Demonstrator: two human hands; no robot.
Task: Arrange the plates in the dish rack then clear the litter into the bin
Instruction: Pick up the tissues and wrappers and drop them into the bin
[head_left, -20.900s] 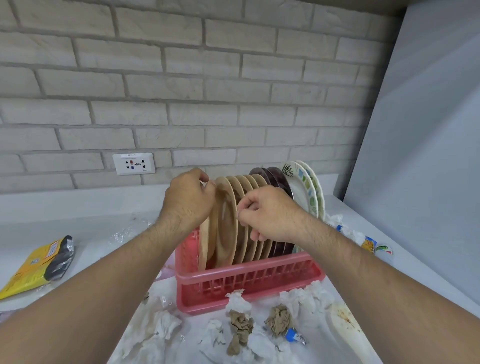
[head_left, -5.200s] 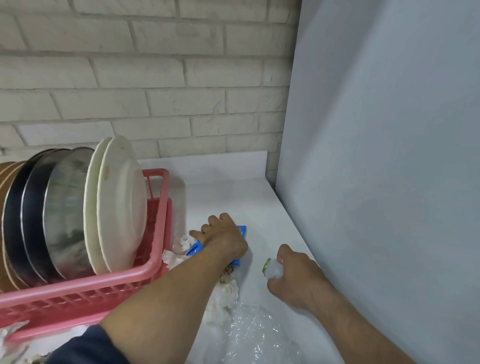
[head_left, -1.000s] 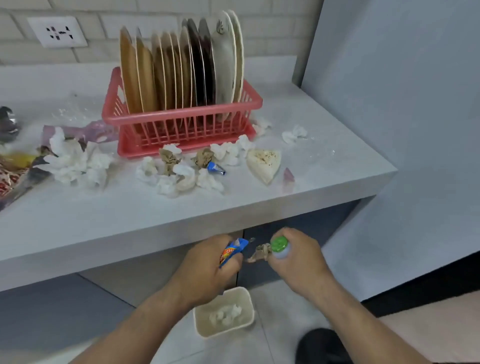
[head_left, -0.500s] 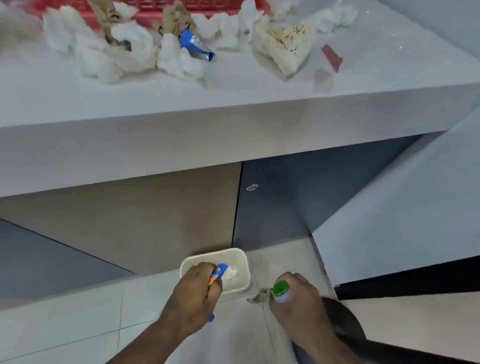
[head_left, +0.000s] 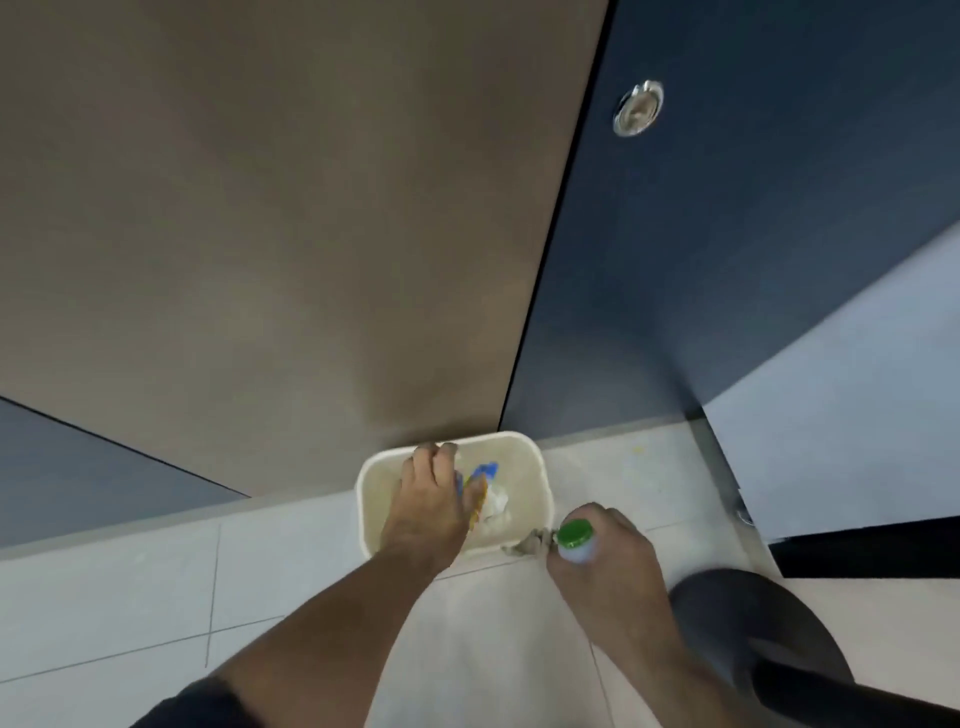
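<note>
My left hand (head_left: 423, 506) is reaching into the cream bin (head_left: 535, 470) on the floor; its fingers (head_left: 441, 457) are loosening around a blue and yellow wrapper (head_left: 480, 480), which is sitting at the bin's mouth, touching the thumb side of the hand; whether the wrapper is already released I cannot tell. My right hand (head_left: 605, 564) is hovering just beside the bin's right rim; its fingers (head_left: 618, 522) are curling tight around a small white bottle (head_left: 576, 551) with a green cap (head_left: 575, 534), and are also pinching a brown crumpled scrap (head_left: 530, 543) that is hanging over the bin's near corner. Half a second ago the left hand was at the bin's near edge with the wrapper gripped firmly; now it is lying deeper over the opening; the bench has gone out of view. Inside the bin, white crumpled tissue (head_left: 496, 506) is lying on the bottom beneath the wrapper; the bin is standing against the brown cabinet door (head_left: 291, 234).
</note>
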